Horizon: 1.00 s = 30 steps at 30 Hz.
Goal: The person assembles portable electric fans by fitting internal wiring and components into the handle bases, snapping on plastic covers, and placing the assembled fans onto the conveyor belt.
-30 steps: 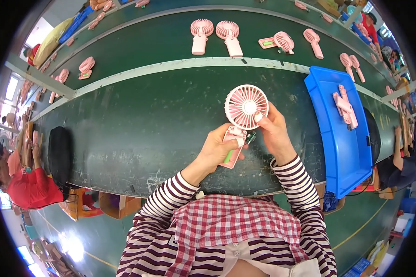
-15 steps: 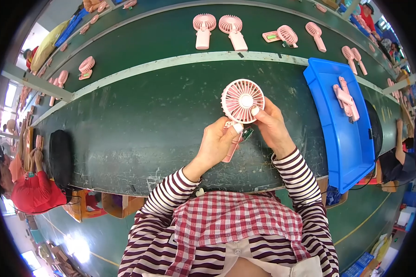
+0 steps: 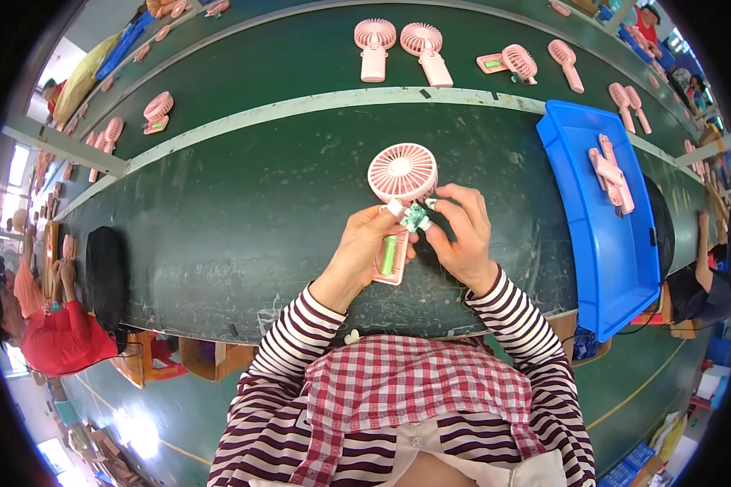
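Note:
A pink handheld fan is held above the green bench, its round grille away from me and its handle toward me. The handle is open, with a green battery cell lying inside. My left hand grips the fan around the handle, thumb near the neck. My right hand pinches a small green circuit board at the neck, between thumb and fingers. White covers sit on some fingertips. Whether wires join the board to the fan is too small to tell.
To the right stands a blue tray with pink handle parts inside. Beyond a pale rail, a green belt carries several pink fans. A black rounded object and a person in red are at left.
The fan has shifted left and turned, so the open handle with its battery now shows. My right hand has moved from the grille to the circuit board. Fans on the belt have shifted right.

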{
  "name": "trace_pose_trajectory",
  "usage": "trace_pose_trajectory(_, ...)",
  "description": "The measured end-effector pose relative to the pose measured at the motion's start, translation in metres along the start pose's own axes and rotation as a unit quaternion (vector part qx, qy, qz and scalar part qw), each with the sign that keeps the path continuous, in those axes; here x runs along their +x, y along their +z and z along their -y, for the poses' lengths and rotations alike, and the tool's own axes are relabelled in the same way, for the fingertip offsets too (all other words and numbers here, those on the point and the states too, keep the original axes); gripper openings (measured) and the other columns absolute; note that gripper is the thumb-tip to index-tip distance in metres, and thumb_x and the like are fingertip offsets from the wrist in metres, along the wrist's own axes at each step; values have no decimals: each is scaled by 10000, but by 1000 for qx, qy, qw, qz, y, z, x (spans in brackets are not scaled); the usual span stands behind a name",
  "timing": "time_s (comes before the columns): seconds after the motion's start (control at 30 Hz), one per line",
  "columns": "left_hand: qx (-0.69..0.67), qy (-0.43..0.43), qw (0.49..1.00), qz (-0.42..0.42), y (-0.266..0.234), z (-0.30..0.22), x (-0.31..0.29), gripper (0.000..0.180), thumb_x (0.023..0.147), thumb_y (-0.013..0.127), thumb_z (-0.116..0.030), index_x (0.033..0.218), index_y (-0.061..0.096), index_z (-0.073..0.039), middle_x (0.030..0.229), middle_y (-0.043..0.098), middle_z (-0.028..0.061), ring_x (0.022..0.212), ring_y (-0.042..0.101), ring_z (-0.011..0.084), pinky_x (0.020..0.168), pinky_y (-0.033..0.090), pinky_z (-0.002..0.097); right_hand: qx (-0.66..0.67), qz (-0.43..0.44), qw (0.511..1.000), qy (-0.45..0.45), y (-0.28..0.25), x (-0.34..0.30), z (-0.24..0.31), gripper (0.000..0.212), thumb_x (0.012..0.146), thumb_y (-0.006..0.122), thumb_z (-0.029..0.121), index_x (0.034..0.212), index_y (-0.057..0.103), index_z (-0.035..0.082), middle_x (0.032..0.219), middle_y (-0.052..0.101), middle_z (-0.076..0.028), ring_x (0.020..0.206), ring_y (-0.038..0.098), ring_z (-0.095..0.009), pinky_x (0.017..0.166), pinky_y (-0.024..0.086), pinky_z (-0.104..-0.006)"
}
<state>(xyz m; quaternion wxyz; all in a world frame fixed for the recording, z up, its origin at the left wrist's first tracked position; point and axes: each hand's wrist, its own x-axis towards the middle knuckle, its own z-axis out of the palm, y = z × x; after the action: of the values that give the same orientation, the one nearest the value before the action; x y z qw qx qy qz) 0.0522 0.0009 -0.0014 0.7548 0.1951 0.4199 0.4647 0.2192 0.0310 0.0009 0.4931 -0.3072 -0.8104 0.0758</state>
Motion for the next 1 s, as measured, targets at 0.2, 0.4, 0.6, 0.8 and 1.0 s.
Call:
trace_pose_trajectory(0.2,44,-38,998,3,11,4,-2,191,910,445,-134,954,528,32,722,607,131,527,603,211,455,516,297,-9,7,998,-66,-1,11,4,265,561,663,18,807,564,18,946,557,-113,825,555,-287,711,434,-392)
trace_pose_trajectory(0.4,66,-48,996,17,8,9,-2,188,897,422,-92,950,519,60,728,594,145,536,602,217,464,517,305,-33,42,993,-104,-9,13,14,247,548,663,34,776,569,25,926,573,-85,838,568,-253,796,425,-416)
trace_pose_trajectory(0.6,-4,-19,1000,-23,8,7,-2,241,914,411,-154,996,533,36,816,594,115,630,602,181,528,526,292,-29,66,992,-102,-8,-1,18,235,560,660,-14,773,566,18,979,572,-121,878,582,-294,839,416,-476)
trace_pose_trajectory(0.8,-34,9,999,-39,15,4,-6,238,903,426,-154,1008,553,16,893,602,84,766,590,148,628,513,275,-46,38,994,-88,-2,-12,18,243,590,659,43,820,579,43,1026,567,-97,970,552,-274,883,389,-481)
trace_pose_trajectory(1.0,-33,32,998,-46,19,6,-7,238,897,452,-163,993,579,14,894,602,83,761,583,139,626,507,264,-53,50,993,-96,-1,-13,16,176,609,653,69,767,578,56,965,581,-68,984,552,-254,912,371,-485)
